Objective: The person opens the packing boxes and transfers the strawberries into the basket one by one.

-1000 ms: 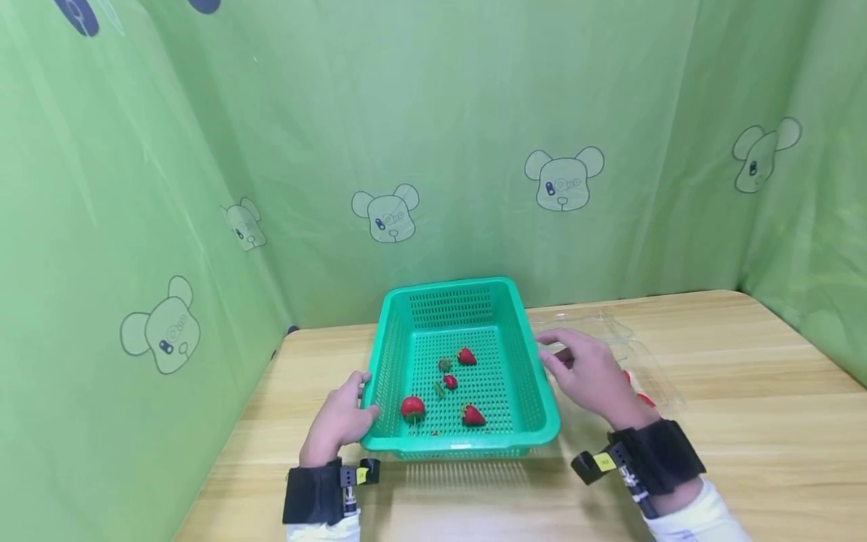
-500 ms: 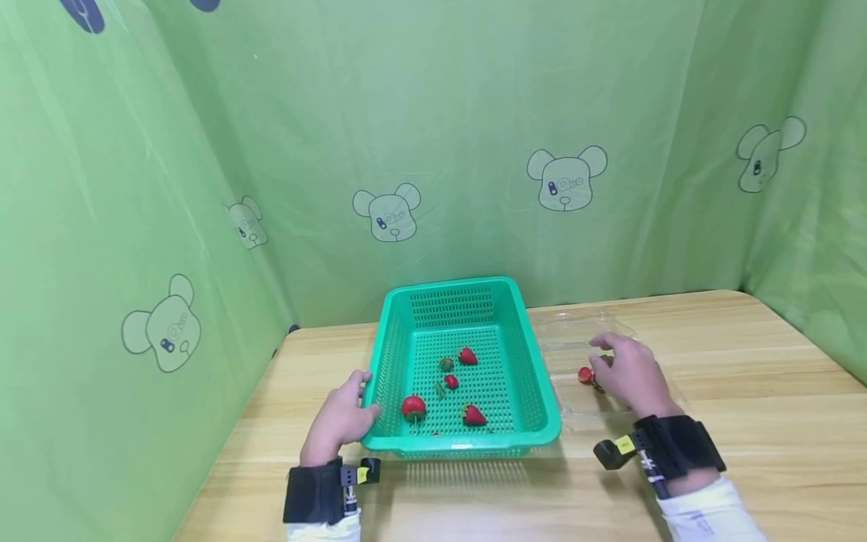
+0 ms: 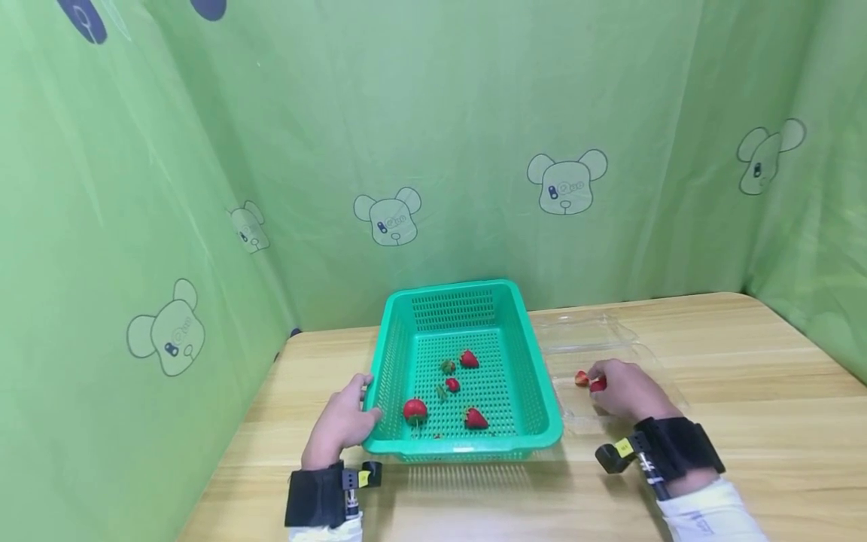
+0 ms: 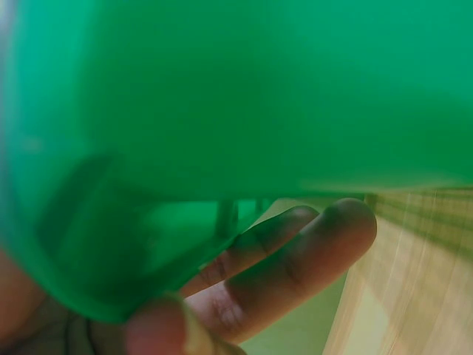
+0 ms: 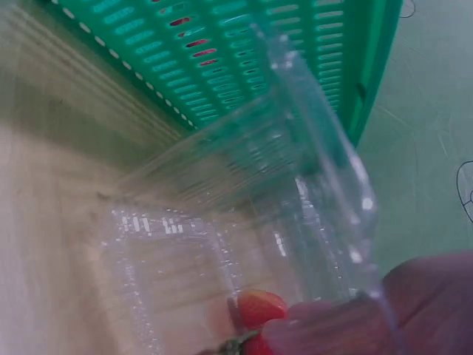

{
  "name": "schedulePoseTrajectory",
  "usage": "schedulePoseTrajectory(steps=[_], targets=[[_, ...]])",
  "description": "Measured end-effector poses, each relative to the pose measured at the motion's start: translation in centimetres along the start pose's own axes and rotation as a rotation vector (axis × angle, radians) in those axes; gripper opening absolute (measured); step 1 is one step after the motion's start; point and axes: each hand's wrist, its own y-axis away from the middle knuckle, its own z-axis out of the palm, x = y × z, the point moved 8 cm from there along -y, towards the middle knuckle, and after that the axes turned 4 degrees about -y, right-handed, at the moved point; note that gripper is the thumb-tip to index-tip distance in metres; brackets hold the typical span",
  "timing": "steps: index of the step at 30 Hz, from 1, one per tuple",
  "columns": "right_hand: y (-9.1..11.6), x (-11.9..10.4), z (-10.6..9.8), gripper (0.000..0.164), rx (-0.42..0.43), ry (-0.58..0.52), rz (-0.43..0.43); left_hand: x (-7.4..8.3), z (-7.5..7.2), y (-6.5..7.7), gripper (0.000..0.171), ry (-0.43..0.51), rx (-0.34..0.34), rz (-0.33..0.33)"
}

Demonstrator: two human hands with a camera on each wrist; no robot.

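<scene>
Green cloth [image 3: 447, 90], printed with animal heads [image 3: 387, 218], is hung across the upper frame of the head view and down both its sides. Below it, a wooden table [image 3: 765, 391] is shown. At lower left of centre, the left hand [image 3: 342, 414], with a black strap [image 3: 315, 497] at its wrist, is placed at the near left corner of a basket [image 3: 467, 447]. Its grip is closed on the rim, which is taken between thumb [image 4: 159, 329] and fingers [image 4: 295, 274], the latter being seen outside the wall in the left wrist view.

The basket, of green perforated plastic, is set upright at the centre. Red berries [image 3: 415, 410] are scattered over its floor, and a green scrap [image 3: 442, 392] is seen among them. A slatted shadow [image 3: 467, 474] is cast on the table in front.

Right of centre, just beside the basket, a clear tub [image 3: 565, 360] is set. A loose berry [image 3: 582, 378] is contained in it. Immediately to the right, another, the held berry [image 3: 598, 385], is pinched at the fingertips of the right hand [image 3: 630, 388]; the grip is narrow, and the thumb's contact is hidden. At lower right, a second strap [image 3: 680, 449] and a white sleeve [image 3: 711, 513] are visible.
</scene>
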Motion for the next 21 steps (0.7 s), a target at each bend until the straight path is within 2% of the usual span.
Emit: schedulePoseTrajectory(steps=[3, 6, 14, 21], targets=[[-0.02, 0.03, 0.12, 0.02, 0.014, 0.018, -0.002, 0.03, 0.02, 0.04, 0.052, 0.004, 0.001, 0.002], [-0.12, 0.17, 0.25, 0.013, 0.022, 0.016, 0.007, 0.11, -0.01, 0.07, 0.052, 0.007, 0.001, 0.005], [-0.28, -0.01, -0.02, 0.013, 0.053, 0.031, -0.019, 0.09, -0.05, 0.09, 0.052, -0.002, 0.002, 0.009], [-0.18, -0.38, -0.36, 0.016, 0.047, -0.004, -0.02, 0.04, -0.07, 0.02, 0.053, -0.005, 0.003, 0.003]])
